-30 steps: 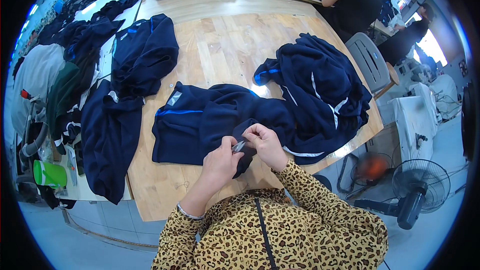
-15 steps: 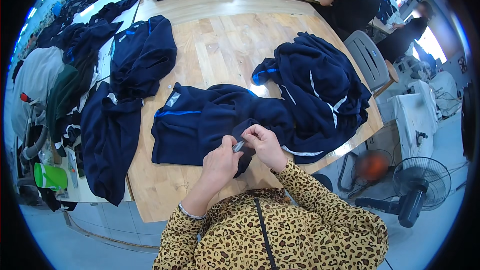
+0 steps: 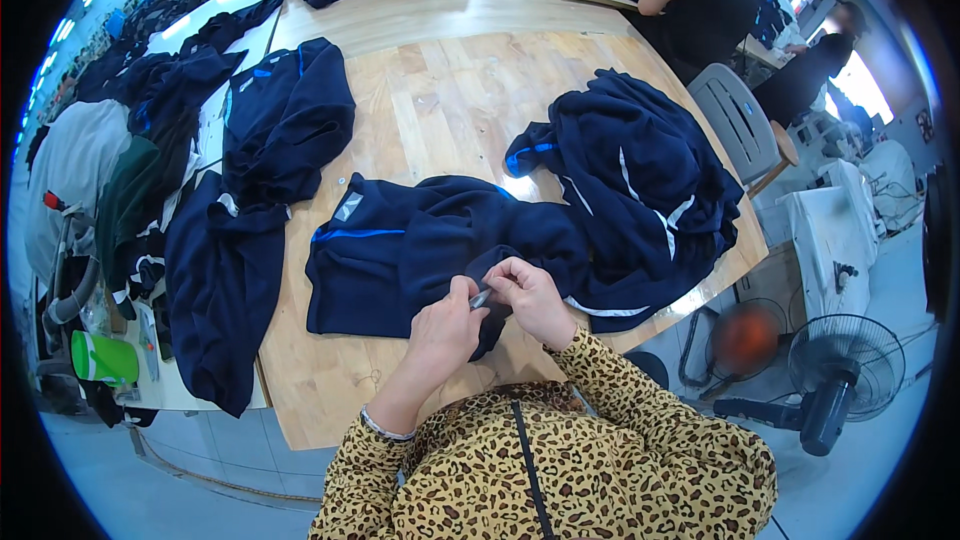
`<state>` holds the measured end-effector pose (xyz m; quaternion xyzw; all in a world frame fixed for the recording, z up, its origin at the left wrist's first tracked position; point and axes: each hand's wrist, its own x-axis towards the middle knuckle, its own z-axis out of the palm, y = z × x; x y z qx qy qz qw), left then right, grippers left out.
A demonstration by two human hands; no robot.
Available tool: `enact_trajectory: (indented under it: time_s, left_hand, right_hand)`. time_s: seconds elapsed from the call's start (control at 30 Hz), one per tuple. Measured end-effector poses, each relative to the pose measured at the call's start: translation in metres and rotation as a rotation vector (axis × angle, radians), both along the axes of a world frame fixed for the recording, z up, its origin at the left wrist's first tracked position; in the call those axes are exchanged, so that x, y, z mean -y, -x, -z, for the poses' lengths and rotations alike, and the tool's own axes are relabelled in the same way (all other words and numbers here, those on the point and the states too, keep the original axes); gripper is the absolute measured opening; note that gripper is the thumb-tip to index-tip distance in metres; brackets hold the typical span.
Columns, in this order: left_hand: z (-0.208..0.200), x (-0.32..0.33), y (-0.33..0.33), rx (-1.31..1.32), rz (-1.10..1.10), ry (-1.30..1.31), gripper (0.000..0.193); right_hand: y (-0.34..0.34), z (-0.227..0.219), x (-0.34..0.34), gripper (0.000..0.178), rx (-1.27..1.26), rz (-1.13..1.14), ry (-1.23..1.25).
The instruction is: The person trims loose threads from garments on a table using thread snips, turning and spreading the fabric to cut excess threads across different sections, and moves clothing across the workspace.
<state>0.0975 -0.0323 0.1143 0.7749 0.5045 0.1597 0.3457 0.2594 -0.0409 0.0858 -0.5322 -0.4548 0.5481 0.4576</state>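
My left hand point(image 3: 446, 324) is closed round a small silvery metal tool point(image 3: 480, 298), which looks like thread snips; most of it is hidden by the fingers. Right beside it, my right hand point(image 3: 530, 298) pinches an edge of a navy garment point(image 3: 450, 230), thumb against fingers. Both hands nearly touch above the near edge of that garment. It lies on the wooden table point(image 3: 440, 80), with a blue stripe and a pale patch at its far left corner.
A heap of navy garments with white piping point(image 3: 640, 170) adjoins on the right. More navy clothing point(image 3: 285, 120) lies to the left. A green bucket point(image 3: 103, 358) stands lower left, and a fan point(image 3: 835, 380) lower right. A person in black point(image 3: 695, 5) sits beyond a grey chair point(image 3: 735, 115).
The hands stay together over the garment with almost the same grip; the silvery tool shows at a slightly different angle. The whole view has shifted a little.
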Motion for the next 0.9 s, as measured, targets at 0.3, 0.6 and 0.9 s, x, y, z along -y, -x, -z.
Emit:
enact_trajectory:
  time_s: [0.3, 0.6, 0.9]
  left_hand:
    - [0.020, 0.001, 0.019, 0.344, -0.142, 0.096, 0.053]
    - [0.049, -0.005, 0.021, 1.076, -0.500, 0.714, 0.033]
    - [0.049, -0.019, 0.027, 1.480, -0.612, 0.941, 0.030]
  right_hand:
    - [-0.008, 0.001, 0.003, 0.009, -0.224, 0.035, 0.071]
    - [-0.052, 0.007, 0.004, 0.008, -0.401, 0.095, -0.159]
    - [0.009, 0.005, 0.021, 0.024, -0.229, -0.121, 0.206]
